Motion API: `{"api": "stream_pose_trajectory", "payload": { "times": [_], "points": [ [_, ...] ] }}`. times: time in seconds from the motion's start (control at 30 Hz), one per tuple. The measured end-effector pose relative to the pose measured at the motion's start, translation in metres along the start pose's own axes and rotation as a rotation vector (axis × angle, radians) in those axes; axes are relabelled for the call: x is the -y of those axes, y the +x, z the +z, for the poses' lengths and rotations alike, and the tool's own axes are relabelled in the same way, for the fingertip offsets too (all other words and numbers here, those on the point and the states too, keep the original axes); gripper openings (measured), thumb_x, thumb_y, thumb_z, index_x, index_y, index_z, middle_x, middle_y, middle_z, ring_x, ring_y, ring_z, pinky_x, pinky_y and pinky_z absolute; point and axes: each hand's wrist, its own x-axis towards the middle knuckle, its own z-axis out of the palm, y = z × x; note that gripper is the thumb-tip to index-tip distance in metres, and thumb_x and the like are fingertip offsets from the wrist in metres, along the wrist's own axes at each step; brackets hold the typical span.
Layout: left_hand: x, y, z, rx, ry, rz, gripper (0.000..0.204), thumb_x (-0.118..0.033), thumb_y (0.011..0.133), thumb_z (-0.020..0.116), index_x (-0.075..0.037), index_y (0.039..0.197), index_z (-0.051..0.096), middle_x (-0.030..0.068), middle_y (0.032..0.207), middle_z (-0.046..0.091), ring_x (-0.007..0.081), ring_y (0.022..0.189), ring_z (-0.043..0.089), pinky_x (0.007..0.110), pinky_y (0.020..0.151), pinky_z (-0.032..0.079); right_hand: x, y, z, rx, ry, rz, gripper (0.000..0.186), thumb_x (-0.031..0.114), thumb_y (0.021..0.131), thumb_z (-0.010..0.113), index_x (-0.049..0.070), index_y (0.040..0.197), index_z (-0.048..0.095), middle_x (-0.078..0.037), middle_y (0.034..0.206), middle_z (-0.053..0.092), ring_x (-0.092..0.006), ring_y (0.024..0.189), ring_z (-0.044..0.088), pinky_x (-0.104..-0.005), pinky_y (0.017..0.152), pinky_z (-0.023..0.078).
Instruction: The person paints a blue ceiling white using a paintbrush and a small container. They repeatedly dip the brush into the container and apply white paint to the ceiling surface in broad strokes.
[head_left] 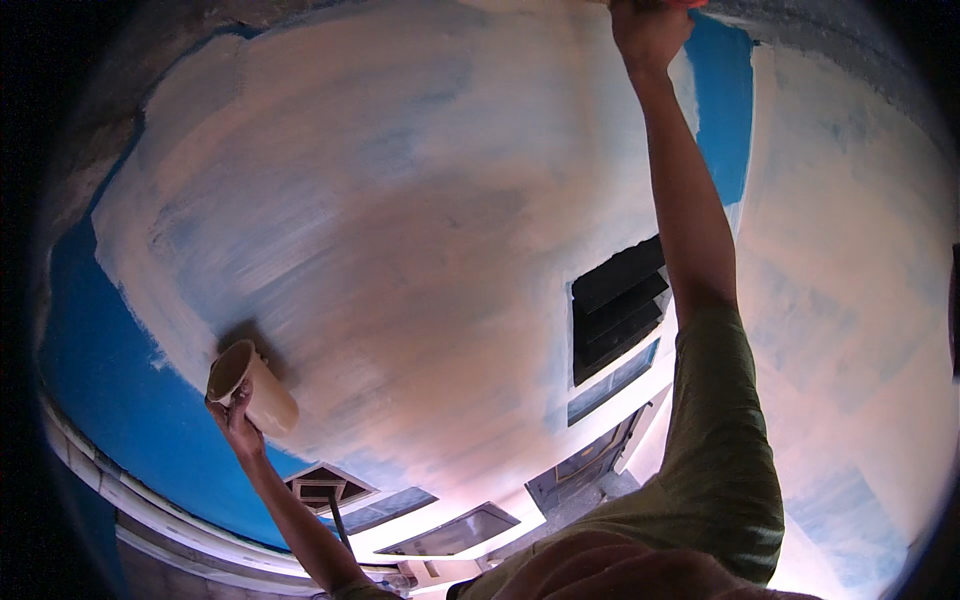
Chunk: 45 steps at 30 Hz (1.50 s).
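At the lower left, my left hand (238, 428) is closed around the near side of a cream plastic tub (270, 400). The tub is tilted, with its open mouth toward the upper left, and its contents cannot be made out. It is close to a broad painted surface (400, 230), where pale, streaky paint covers much of a blue coat (110, 340). My right arm is stretched far up. At the top edge my right hand (652, 35) is closed on something red (688, 3), mostly cut off by the frame, so its kind is hidden.
A dark slatted opening (620, 310) lies beside my right forearm. A blue strip (728, 110) runs along a corner at the upper right, with another pale surface (850, 250) beyond it. Window-like panels (455, 530) and a dark rod (341, 520) show low down.
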Motion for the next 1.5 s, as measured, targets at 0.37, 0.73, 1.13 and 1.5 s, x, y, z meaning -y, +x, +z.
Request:
{"api": "stream_pose_trajectory", "payload": {
  "times": [0.37,0.73,1.13,1.5],
  "points": [
    [-0.005,0.0,0.004,-0.009,-0.037,-0.043,0.065,-0.016,0.068,0.069,0.0,0.12,0.033,0.0195,0.116,0.046,0.0317,0.106,0.048,0.045,0.088,0.042,0.046,-0.011,0.044,0.109,0.659,0.461,0.016,0.01,0.071,0.069,-0.003,0.077,0.062,-0.007,0.067,0.061,-0.0152,0.054,0.057,-0.0271,0.046,0.048],
    [-0.009,-0.006,0.01,0.023,-0.129,-0.092,0.064,-0.009,0.065,0.069,-0.002,0.119,0.036,0.0154,0.12,0.045,0.028,0.108,0.046,0.042,0.091,0.038,-0.113,-0.015,-0.054,-0.01,0.132,0.536,0.039,0.012,0.068,0.073,-0.013,0.092,0.057,-0.019,0.093,0.061,-0.0257,0.072,0.064,-0.0377,0.059,0.058],
    [-0.018,-0.007,-0.002,0.079,-0.115,-0.084,0.063,-0.015,0.067,0.068,-0.004,0.12,0.034,0.0188,0.122,0.042,0.0322,0.109,0.045,0.048,0.091,0.041,-0.023,-0.04,0.013,0.23,0.367,0.556,0.019,0.011,0.07,0.07,-0.004,0.078,0.061,-0.009,0.069,0.061,-0.0185,0.056,0.057,-0.0314,0.047,0.049],
    [-0.011,0.002,-0.003,0.089,-0.081,-0.088,0.066,-0.016,0.067,0.069,-0.003,0.122,0.033,0.0186,0.121,0.042,0.0335,0.105,0.048,0.047,0.088,0.042,-0.187,0.009,-0.095,-0.253,0.223,0.766,0.039,0.009,0.069,0.067,-0.014,0.095,0.049,-0.019,0.091,0.058,-0.0255,0.074,0.063,-0.0363,0.063,0.059]
  ]
}}
